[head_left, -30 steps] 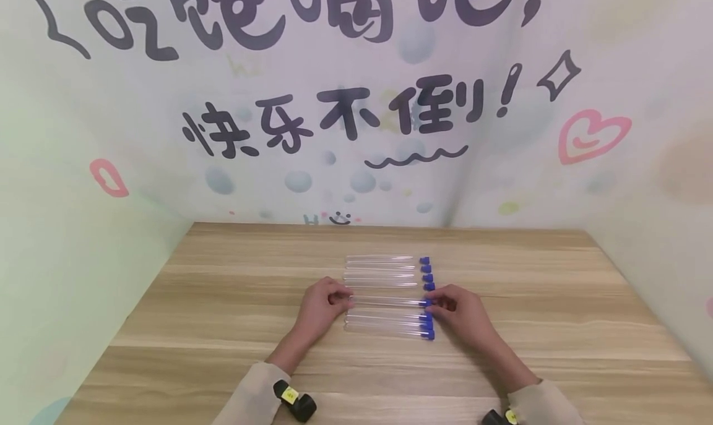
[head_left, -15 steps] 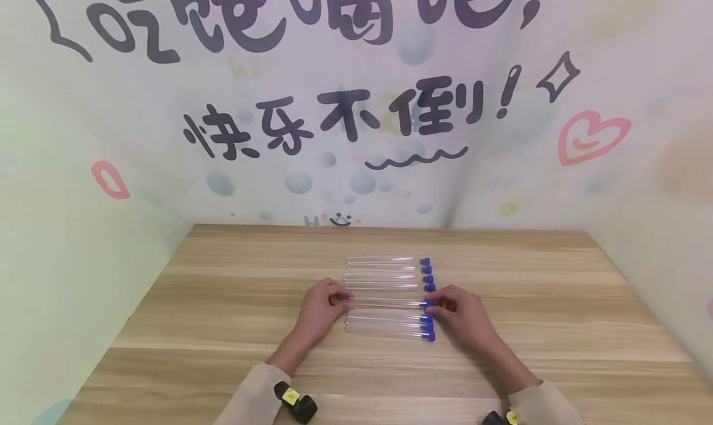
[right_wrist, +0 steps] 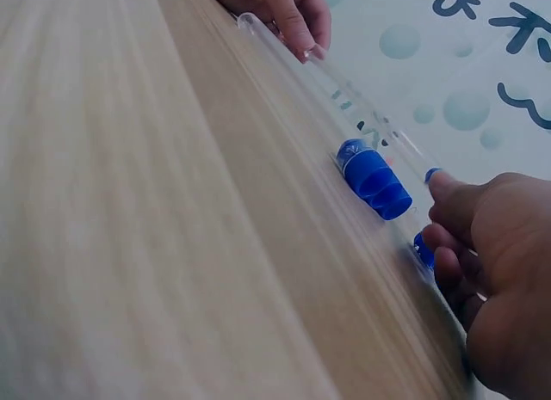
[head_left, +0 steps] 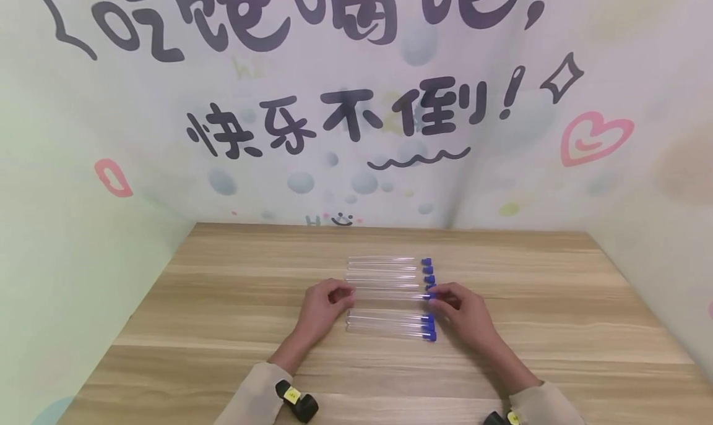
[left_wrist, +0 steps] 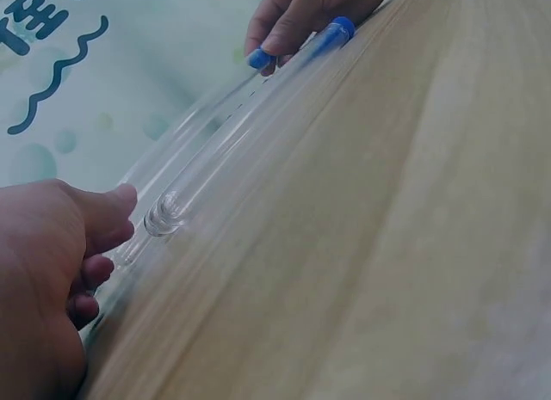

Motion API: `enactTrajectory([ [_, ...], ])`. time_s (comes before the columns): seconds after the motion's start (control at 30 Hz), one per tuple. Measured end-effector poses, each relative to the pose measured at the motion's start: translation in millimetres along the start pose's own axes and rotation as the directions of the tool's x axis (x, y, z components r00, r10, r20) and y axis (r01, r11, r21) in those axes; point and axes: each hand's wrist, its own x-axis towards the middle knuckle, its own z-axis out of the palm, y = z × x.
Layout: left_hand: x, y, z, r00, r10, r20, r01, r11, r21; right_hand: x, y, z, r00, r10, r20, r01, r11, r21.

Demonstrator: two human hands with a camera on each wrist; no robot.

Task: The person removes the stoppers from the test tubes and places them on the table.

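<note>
Both hands hold one clear test tube [head_left: 390, 297] with a blue cap, level across the table. My left hand [head_left: 325, 302] pinches its rounded end between thumb and fingers, and my right hand [head_left: 463, 309] pinches the capped end. In the left wrist view the held tube's blue cap [left_wrist: 258, 58] shows at the right fingertips. Nearer to me lie several capped test tubes [head_left: 387, 330], side by side with caps to the right. Beyond the held tube is a row of several uncapped test tubes [head_left: 381, 277], each with a loose blue cap [head_left: 427, 270] just off its right end.
The wood-grain table [head_left: 223, 326] runs back to a printed cloth backdrop [head_left: 312, 190] with large dark lettering. Pale walls flank it on both sides. A black wrist camera [head_left: 298, 402] is strapped at the left sleeve.
Both hands have moved the held tube slightly away from me, from beside the capped tubes to close against the uncapped row. The other tubes have stayed put.
</note>
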Motion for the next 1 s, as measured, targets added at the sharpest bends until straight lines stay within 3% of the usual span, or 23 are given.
enactTrajectory([
  [0.4,0.3,0.8,1.1,0.999,0.046,-0.029,-0.049,0.992,-0.116,-1.9,-4.0,0.0,0.999,0.010,-0.046,-0.004,0.991,0.131],
  [0.77,-0.6,3.2,0.4,0.995,0.094,0.016,-0.091,0.982,-0.165,-2.8,-7.5,0.4,0.995,0.018,-0.096,-0.011,0.997,0.074],
  [1.0,-5.2,28.0,-7.6,0.989,0.147,0.022,-0.141,0.975,-0.170,-3.1,-7.9,-0.7,0.993,0.036,-0.113,-0.029,0.998,0.060],
])
